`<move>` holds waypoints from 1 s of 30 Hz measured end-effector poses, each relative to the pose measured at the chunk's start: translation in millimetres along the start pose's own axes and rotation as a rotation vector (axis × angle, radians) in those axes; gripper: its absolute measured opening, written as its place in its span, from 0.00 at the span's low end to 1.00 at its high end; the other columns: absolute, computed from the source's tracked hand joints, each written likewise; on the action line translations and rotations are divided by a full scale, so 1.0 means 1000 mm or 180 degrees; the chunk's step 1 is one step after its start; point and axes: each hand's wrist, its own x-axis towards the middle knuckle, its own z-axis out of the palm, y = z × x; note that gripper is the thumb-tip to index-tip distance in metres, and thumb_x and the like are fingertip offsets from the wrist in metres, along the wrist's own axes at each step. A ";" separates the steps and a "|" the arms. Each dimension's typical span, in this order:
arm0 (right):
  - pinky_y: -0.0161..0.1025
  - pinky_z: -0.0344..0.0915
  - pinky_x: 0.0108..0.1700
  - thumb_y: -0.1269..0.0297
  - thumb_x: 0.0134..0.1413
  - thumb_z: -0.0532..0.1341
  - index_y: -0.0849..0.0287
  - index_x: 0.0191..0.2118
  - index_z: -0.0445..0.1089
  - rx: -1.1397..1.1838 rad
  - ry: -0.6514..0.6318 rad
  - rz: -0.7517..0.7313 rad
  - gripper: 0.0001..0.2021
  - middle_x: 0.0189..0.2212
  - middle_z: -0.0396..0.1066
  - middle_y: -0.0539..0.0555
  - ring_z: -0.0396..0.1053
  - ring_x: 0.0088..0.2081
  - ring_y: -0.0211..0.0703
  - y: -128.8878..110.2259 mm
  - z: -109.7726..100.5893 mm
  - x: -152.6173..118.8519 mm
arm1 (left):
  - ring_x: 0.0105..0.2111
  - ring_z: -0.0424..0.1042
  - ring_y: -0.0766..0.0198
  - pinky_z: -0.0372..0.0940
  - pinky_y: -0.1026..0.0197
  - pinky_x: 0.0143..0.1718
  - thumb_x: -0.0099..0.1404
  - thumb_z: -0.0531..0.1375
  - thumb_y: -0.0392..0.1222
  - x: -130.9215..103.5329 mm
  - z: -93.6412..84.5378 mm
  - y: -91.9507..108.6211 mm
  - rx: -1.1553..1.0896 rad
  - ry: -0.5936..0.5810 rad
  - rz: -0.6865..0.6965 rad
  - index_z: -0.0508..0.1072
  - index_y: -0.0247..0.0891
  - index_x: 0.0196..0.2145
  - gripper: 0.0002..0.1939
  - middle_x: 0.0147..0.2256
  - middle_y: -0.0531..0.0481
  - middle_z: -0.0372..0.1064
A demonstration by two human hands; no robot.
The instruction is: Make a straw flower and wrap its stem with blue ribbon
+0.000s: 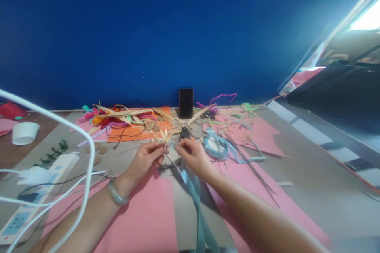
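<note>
Left hand (151, 155) is pinching pale straw (165, 136); right hand (194, 157) is probably pinching blue ribbon (201, 223); both are needing steadiness.

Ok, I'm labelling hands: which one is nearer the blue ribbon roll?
The right hand, just left of the blue ribbon roll; the left hand is farther off to its left.
</note>
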 end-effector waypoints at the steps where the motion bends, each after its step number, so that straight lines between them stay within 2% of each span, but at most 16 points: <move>1: 0.35 0.58 0.31 0.60 0.54 0.60 0.61 0.28 0.68 0.0000 0.0016 -0.0014 0.09 0.23 0.65 0.48 0.60 0.27 0.37 -0.001 0.001 -0.001 | 0.17 0.62 0.71 0.58 0.66 0.19 0.56 0.67 0.44 0.000 0.000 -0.001 0.0021 -0.0001 0.0011 0.78 0.36 0.29 0.09 0.20 0.51 0.68; 9: 0.36 0.61 0.33 0.60 0.53 0.61 0.61 0.28 0.70 0.0235 -0.0049 0.0041 0.09 0.25 0.69 0.50 0.65 0.28 0.39 -0.004 0.004 -0.004 | 0.16 0.66 0.70 0.63 0.65 0.19 0.52 0.70 0.43 0.000 0.000 -0.003 -0.0132 0.0069 -0.0040 0.72 0.36 0.29 0.12 0.23 0.51 0.73; 16: 0.34 0.60 0.31 0.60 0.55 0.62 0.62 0.28 0.71 0.0233 -0.0146 -0.0035 0.11 0.23 0.69 0.50 0.64 0.26 0.36 -0.009 0.004 -0.007 | 0.14 0.67 0.70 0.61 0.68 0.17 0.52 0.71 0.43 0.001 0.000 -0.003 -0.0335 -0.0086 -0.0154 0.64 0.38 0.40 0.22 0.25 0.54 0.74; 30: 0.33 0.62 0.32 0.63 0.55 0.62 0.62 0.30 0.73 0.0244 -0.0195 -0.0150 0.08 0.25 0.71 0.50 0.67 0.28 0.37 -0.006 0.004 -0.006 | 0.15 0.66 0.70 0.63 0.66 0.17 0.49 0.71 0.42 -0.002 0.005 0.000 -0.0303 -0.0005 -0.0139 0.76 0.35 0.29 0.12 0.22 0.51 0.74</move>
